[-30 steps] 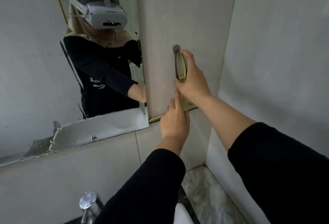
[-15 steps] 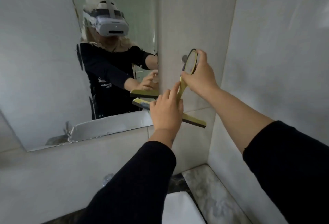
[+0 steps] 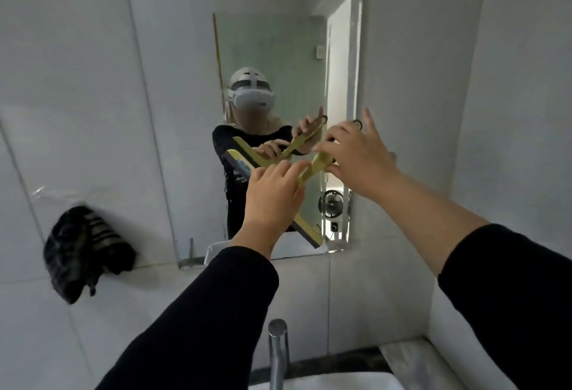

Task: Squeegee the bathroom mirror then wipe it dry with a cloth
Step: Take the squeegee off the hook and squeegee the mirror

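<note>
- The squeegee point(image 3: 318, 165) is held up in front of the mirror point(image 3: 192, 86) by both hands, near its lower right part.
- Its yellow handle runs slanted between the two hands; the blade point(image 3: 308, 230) is seen below the left hand point(image 3: 272, 196), pointing down to the mirror's lower edge.
- The left hand's fingers point(image 3: 294, 169) are closed on the lower part of the handle.
- The right hand point(image 3: 356, 157) is closed on the upper part of the handle, with the index finger stretched upward.
- Whether the blade is touching the glass cannot be told.
- A dark cloth point(image 3: 83, 250) is hung on the wall left of the mirror, well apart from the hands.
- A tap point(image 3: 278, 355) is seen below, over the sink point(image 3: 325, 382).
</note>
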Demonstrator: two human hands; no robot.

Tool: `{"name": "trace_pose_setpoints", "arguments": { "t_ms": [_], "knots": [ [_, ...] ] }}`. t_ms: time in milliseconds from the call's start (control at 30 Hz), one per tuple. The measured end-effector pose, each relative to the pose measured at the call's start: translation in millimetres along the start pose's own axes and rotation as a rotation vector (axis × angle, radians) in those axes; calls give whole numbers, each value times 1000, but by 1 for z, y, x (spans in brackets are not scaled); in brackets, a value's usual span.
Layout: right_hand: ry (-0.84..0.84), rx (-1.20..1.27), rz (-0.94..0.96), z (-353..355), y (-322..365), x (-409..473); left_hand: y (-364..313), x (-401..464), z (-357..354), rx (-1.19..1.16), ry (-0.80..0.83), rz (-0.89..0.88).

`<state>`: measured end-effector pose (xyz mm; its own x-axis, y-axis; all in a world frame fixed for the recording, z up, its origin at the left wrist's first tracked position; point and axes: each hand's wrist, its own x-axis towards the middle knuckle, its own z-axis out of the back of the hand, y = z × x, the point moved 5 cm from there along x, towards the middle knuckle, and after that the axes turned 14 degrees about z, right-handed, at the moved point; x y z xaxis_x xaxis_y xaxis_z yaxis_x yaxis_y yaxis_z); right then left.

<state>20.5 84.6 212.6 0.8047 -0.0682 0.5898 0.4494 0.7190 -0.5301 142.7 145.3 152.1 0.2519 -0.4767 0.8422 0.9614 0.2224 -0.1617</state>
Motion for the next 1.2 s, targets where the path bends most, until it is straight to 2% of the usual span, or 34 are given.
{"name": "trace_pose_setpoints", "arguments": {
  "t_ms": [200, 433, 567, 733, 867, 1033, 1200],
  "knots": [
    [-103, 24, 30, 33, 12, 68, 46, 44, 58, 35, -112, -34],
    [-255, -15, -60, 71, 2, 147, 110, 84, 107, -38, -300, 150],
    [-336, -50, -94, 100, -10, 198, 138, 102, 118, -56, -343, 239],
    [-381, -57, -124, 121, -16, 255, 151, 128, 111, -32, -311, 350],
    [-323, -55, -116, 123, -14, 285, 150, 143, 93, -55, -230, 422],
    [-265, -56, -65, 110, -16, 287, 146, 144, 77, 11, -166, 467],
    [-251, -11, -121, 106, -35, 265, 148, 144, 73, -12, -164, 477]
  ]
}}
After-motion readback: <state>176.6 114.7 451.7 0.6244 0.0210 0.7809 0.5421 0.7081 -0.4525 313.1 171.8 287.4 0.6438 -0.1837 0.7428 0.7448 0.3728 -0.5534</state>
